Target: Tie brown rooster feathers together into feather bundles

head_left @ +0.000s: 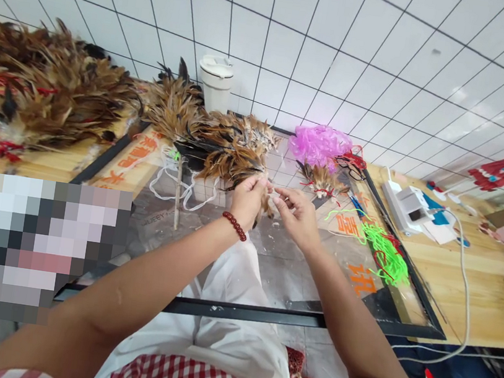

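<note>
Lettering (115, 178) in orange runs along both sides of a clear, black-framed panel (253, 314); one character at the left looks like 大, one at the right (347, 225) looks like 吉, and I cannot read the others with confidence. Faint grey print (159, 220) on the panel's left part seems to begin with "QUEE", though it is too weak to be sure. Above the panel's middle, the left hand (248, 200), with a dark red bead bracelet (234, 226) at its wrist, is pinched narrow on a small tuft of feathers (267, 208), which hangs below the fingers. The right hand (295, 217) is just beside it, thumb and forefinger close together near the tuft; I cannot tell whether anything is between them. Behind the left hand lies a row of brown feather bunches (234, 149), with a white lidded cup (216, 84) behind them, on which no label can be read. Pink plastic (320, 145) and a small feather bundle (323, 180) tied in red lie beyond the right hand, and bright green strands (386, 255) rest nearer the panel's right edge. A white power strip (397, 203) stands on the wood at the right.
</note>
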{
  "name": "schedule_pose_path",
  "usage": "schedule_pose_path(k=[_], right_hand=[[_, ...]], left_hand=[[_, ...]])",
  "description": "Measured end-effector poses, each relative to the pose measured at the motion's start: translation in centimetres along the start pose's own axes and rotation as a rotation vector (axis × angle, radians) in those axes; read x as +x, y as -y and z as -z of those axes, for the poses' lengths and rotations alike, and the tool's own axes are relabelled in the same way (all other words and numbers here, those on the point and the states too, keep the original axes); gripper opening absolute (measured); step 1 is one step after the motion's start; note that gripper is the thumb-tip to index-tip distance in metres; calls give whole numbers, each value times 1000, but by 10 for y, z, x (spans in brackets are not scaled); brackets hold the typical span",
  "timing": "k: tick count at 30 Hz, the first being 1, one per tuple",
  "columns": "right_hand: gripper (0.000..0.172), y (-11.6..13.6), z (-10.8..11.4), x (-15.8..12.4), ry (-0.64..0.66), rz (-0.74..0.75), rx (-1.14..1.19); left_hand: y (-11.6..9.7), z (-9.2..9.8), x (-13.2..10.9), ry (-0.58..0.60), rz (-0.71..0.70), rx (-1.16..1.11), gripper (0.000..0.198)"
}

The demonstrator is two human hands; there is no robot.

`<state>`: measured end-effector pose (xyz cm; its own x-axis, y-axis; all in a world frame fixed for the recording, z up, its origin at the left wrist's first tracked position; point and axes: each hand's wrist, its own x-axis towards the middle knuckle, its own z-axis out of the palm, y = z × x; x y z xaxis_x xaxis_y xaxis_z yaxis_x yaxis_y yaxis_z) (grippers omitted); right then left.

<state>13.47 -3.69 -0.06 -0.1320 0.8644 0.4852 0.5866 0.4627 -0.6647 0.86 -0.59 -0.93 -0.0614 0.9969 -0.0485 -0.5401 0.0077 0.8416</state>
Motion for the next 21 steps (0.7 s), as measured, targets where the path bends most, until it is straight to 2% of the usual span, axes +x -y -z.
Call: schedule_pose_path(k=[2, 5, 9, 11, 15, 21], right_hand=[[21, -6, 5, 1, 36, -44, -84], [11, -13, 12, 2, 167, -152, -226], [22, -9, 14, 0, 255, -318, -282], [24, -7, 13, -1, 303, -287, -293], [9, -7, 11, -1, 431, -136, -246], [12, -13, 9, 0, 324, -74, -300]], left_hand=[[-7, 1, 5, -71, -18, -28, 26], [-15, 4, 11, -114, -17, -28, 23], [-16, 5, 10, -102, -26, 18, 21], [-14, 4, 9, -90, -35, 43, 21], [-13, 3, 8, -91, -32, 62, 22], [-14, 4, 9, -92, -20, 52, 22]])
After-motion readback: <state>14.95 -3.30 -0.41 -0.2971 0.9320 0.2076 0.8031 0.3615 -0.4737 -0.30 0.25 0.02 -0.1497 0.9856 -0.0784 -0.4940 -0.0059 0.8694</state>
